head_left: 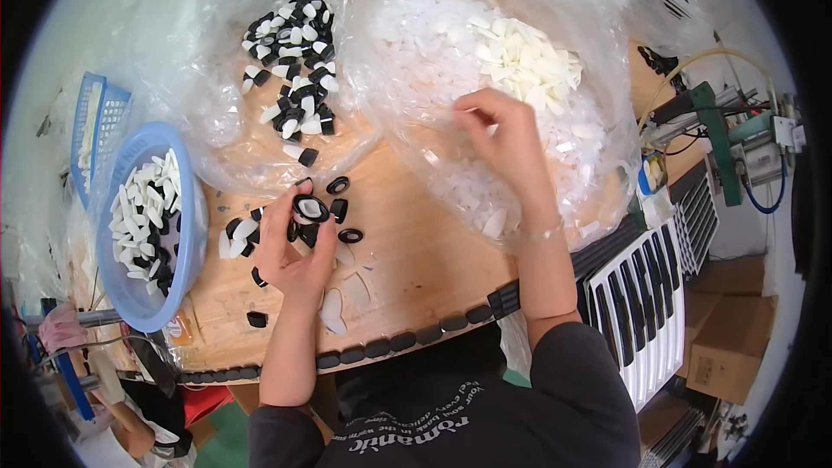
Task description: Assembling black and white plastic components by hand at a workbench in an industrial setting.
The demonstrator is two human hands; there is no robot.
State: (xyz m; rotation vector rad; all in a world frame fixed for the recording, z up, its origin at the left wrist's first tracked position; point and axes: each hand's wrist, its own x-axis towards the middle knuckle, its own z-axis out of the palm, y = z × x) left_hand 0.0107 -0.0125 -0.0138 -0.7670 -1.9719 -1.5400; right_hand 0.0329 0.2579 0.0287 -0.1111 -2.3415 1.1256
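Pinching a black oval ring (310,208) near the table's (416,243) left edge, the left hand (295,251) is gripping it, while the right hand (507,134) is picking, fingers curled, at white pieces (529,61) in a clear bag (433,156) toward the far edge.

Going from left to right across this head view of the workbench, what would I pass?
Blue mesh basket → round blue bowl of white pieces → left hand holding a black oval ring → right hand in the clear bag of white pieces → machine with green parts.
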